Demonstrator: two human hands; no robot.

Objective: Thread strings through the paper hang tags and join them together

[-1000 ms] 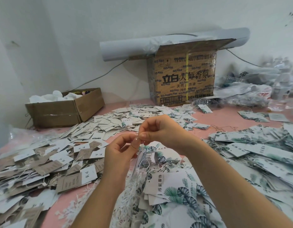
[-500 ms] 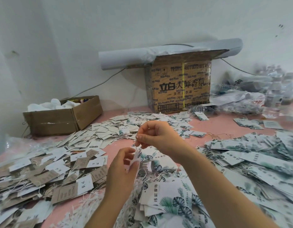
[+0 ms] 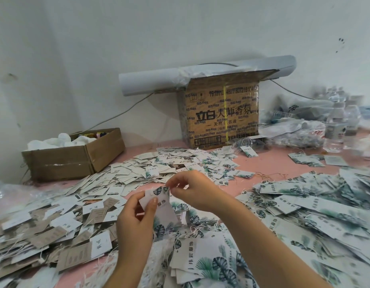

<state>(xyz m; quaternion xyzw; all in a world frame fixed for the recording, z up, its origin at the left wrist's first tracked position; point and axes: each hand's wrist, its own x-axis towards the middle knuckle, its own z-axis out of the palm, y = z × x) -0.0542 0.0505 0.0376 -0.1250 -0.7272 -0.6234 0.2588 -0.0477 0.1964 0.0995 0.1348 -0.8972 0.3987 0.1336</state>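
Left hand (image 3: 136, 215): my thumb and fingers pinch the leaf-print hang tag (image 3: 157, 201), upright.
Right hand (image 3: 192, 189): my fingertips pinch its top edge.

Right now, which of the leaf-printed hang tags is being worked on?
The leaf-printed tag held up in the middle: the left hand grips its lower part, the right hand pinches its top edge. All the others lie on the table.

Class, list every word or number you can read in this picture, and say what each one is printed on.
"立白 大师香氛": front of the tall cardboard box.
"天然 … 衣液": same box, lower down; one character is blurred.
"4807 807216": box's top edge; the rest is blurred.
"服饰": hang tag gripped by the left hand.
Piled tags: mostly too blurred to read.
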